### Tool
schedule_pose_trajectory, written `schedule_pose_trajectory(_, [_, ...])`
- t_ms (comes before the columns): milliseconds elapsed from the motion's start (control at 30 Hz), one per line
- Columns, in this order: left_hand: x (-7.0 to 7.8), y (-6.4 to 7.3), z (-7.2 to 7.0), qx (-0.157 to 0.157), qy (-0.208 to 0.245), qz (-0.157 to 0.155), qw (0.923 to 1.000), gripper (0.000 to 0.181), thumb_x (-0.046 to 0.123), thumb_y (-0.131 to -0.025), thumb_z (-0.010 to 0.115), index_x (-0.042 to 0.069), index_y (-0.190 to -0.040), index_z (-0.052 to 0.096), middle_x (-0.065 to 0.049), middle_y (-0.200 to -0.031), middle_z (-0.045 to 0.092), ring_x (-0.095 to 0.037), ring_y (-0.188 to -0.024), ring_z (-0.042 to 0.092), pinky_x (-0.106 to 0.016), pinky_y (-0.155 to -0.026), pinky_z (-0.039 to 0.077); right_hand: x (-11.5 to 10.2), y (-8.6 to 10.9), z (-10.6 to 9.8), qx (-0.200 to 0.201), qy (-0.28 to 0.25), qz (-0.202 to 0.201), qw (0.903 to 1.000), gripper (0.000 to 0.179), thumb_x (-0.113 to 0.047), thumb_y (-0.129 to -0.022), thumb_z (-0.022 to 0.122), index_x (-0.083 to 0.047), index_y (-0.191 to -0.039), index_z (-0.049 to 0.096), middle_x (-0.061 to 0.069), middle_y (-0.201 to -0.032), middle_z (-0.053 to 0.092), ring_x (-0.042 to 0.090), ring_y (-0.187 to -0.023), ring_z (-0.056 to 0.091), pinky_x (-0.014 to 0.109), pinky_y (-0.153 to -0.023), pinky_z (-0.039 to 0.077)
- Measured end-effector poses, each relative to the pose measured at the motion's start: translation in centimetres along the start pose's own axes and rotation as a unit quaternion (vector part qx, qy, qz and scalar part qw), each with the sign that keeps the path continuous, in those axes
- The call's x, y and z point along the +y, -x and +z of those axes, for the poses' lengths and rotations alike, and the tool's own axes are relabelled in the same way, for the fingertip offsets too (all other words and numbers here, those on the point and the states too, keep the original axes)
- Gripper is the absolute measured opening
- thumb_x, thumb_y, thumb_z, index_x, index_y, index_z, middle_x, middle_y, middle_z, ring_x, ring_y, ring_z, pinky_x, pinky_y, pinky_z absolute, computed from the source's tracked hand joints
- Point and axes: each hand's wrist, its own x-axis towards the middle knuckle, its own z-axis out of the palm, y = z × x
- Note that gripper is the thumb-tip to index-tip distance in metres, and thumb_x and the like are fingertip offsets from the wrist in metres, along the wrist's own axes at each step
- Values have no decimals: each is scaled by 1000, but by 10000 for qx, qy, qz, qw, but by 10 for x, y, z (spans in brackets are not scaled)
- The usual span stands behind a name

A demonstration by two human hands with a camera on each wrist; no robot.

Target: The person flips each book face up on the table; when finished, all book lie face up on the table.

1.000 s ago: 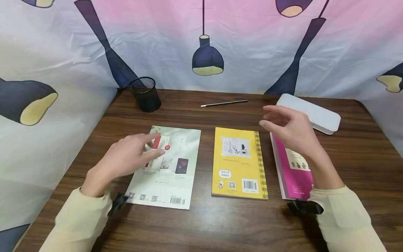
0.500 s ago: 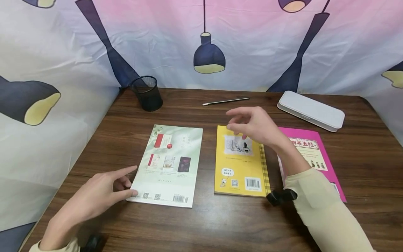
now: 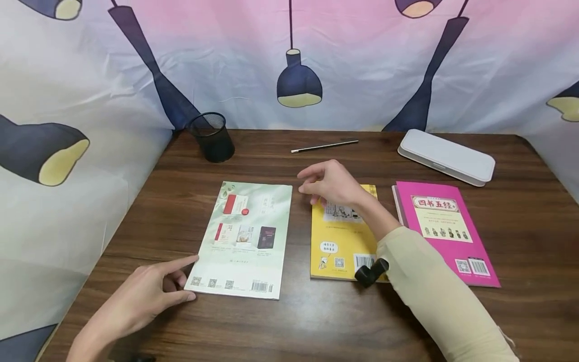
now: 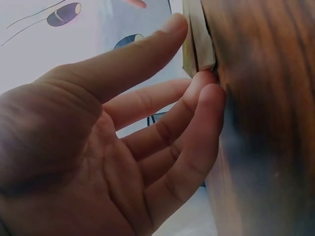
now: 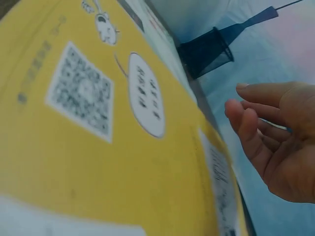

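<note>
Here, thin pale green rectangular paper booklet lay flat on dark wood-grain table, long axis running away from person, far end leaning right. Left hand, nearer of two, sat left of booklet: fingers and thumb well parted, fingertip touching its left edge near close corner, nothing gripped; booklet lay rightward of them. Right hand hung right of booklet's far right corner, fingers loosely bent, holding nothing, over yellow rectangular paperback. Magenta rectangular paperback lay farther right of booklet.
</note>
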Motion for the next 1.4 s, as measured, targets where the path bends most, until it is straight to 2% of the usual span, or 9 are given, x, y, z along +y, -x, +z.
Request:
schedule_pose_trajectory(233, [-2,3,4,382,-95,69,9992,66,28,-85,89,4,-141,66,13,-83,62,4,-70,50,-21,-65,37,-1,-19,15,-99,-223,153,9996,32,-16,-99,75,-8,-130,73,14,-102,74,20,-62,69,29,-54,55])
schedule_pose_trajectory(367, [-3,3,5,499,-200,131,9985,59,25,-86,89,7,-139,68,15,-82,61,4,-70,48,-22,-66,37,2,-24,21,-89,-205,167,9996,32,-13,-99,74,-7,-130,73,12,-101,74,19,-59,67,29,-52,53])
schedule_pose_trajectory(633, [-1,1,8,486,-148,54,9987,56,21,-86,89,11,-137,68,13,-82,62,4,-69,50,-22,-66,38,7,-28,29,0,-78,359,9993,32,-11,-97,78,-6,-128,74,9,-92,72,17,-53,65,28,-49,50])
schedule_pose_trajectory(933, [0,1,8,524,-83,-138,9985,62,21,-83,91,5,-139,69,13,-80,65,3,-68,51,-22,-65,38,1,-30,35,-45,515,633,9967,39,-13,-97,78,-8,-135,71,7,-89,73,16,-50,62,26,-47,48])
schedule_pose_trajectory(1133, [3,-1,9,459,21,-157,9988,64,19,-83,91,2,-139,68,12,-81,68,2,-69,59,-21,-66,44,-1,-31,32,-209,654,785,9945,43,-15,-98,76,-6,-140,68,9,-89,72,17,-52,65,29,-50,54])
schedule_pose_trajectory(1400, [5,0,8,621,-135,-46,9980,62,22,-80,92,2,-135,71,16,-75,65,2,-66,54,-22,-67,41,2,-31,30,-356,430,618,9965,42,-12,-98,76,-3,-138,68,12,-94,71,18,-60,71,34,-60,62])
